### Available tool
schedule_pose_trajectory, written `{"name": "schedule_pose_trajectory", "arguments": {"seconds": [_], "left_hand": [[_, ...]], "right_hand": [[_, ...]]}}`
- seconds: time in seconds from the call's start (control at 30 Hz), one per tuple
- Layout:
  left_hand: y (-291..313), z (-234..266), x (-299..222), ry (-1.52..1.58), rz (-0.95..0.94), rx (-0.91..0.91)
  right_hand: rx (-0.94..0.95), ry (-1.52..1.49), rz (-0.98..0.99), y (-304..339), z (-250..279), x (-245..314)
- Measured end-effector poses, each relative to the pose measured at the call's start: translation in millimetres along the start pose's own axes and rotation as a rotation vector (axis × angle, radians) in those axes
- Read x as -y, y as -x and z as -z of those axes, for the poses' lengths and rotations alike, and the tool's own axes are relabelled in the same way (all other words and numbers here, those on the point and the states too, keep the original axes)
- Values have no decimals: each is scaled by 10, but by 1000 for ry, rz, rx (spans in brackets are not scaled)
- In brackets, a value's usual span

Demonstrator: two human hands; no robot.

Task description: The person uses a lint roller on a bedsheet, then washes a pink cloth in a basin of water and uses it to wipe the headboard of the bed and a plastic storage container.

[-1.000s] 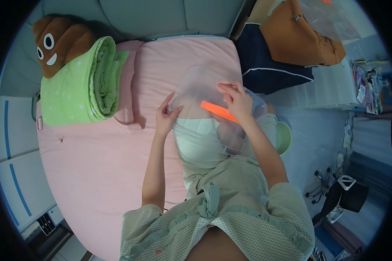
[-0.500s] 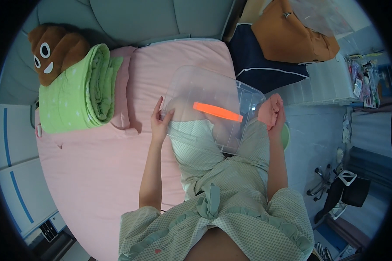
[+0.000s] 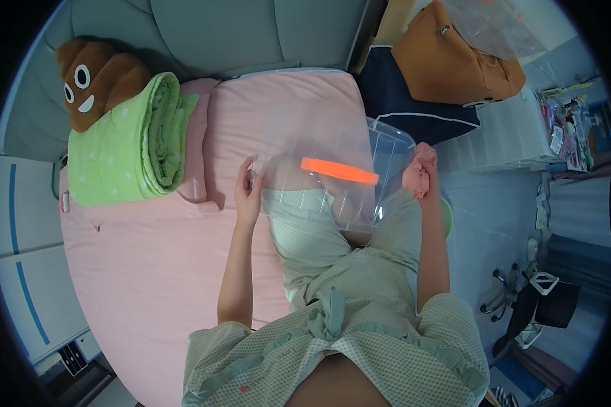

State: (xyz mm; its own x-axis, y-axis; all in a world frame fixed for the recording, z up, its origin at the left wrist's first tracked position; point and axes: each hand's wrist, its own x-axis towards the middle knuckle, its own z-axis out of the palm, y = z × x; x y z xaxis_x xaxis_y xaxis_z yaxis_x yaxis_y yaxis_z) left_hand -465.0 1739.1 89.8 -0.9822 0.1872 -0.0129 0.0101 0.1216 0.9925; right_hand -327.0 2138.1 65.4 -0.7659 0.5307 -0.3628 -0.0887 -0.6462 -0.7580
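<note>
A broad, see-through plastic lid [image 3: 356, 146] with a bright orange handle [image 3: 339, 170] across its middle is held above my lap. My left hand [image 3: 248, 186] grips its left edge, thumb and fingers closed around the rim. At the opposite edge, my right hand [image 3: 430, 190] clutches a crumpled pink cloth [image 3: 421, 169], which is pressed to the lid's right side. The fingers of that hand are partly hidden behind the cloth. Through the plastic, my patterned trousers [image 3: 305, 220] and the pink bed sheet show.
I sit on a bed with a pink sheet [image 3: 142, 285]. A folded green quilt [image 3: 125, 152] and a brown plush cushion [image 3: 102, 78] lie at left. To the right are a navy storage bag [image 3: 400, 95], a brown bag [image 3: 448, 61], a green basin [image 3: 447, 217] and an office chair [image 3: 540, 305].
The lid has tilted slightly, its near edge lifting a little. My right hand has shifted the pink cloth slightly left and down along the right edge. The whole view has moved slightly.
</note>
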Motion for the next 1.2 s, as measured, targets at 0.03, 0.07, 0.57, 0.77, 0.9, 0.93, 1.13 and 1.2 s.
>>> {"name": "schedule_pose_trajectory", "arguments": {"seconds": [0.03, 0.07, 0.57, 0.77, 0.9, 0.93, 1.13, 1.2], "left_hand": [[4, -12, -70, 12, -33, -56], [-5, 12, -151, 14, -35, -57], [188, 314, -26, 940, 18, 89], [305, 187, -115, 513, 125, -175], [299, 216, -54, 219, 165, -79], [316, 220, -71, 217, 169, -79], [431, 73, -139, 54, 80, -46], [459, -73, -190, 100, 134, 38]], "right_hand": [[-11, 50, 97, 77, -196, 99], [-10, 50, 99, 65, -227, 148], [407, -173, 312, 8, 185, -203], [154, 193, 60, 255, 66, -221], [-64, 493, 274, -1, -59, -133], [-65, 494, 271, -14, -196, -129], [323, 951, 642, 201, -1272, -254], [418, 1049, 723, 349, -1611, -274]]}}
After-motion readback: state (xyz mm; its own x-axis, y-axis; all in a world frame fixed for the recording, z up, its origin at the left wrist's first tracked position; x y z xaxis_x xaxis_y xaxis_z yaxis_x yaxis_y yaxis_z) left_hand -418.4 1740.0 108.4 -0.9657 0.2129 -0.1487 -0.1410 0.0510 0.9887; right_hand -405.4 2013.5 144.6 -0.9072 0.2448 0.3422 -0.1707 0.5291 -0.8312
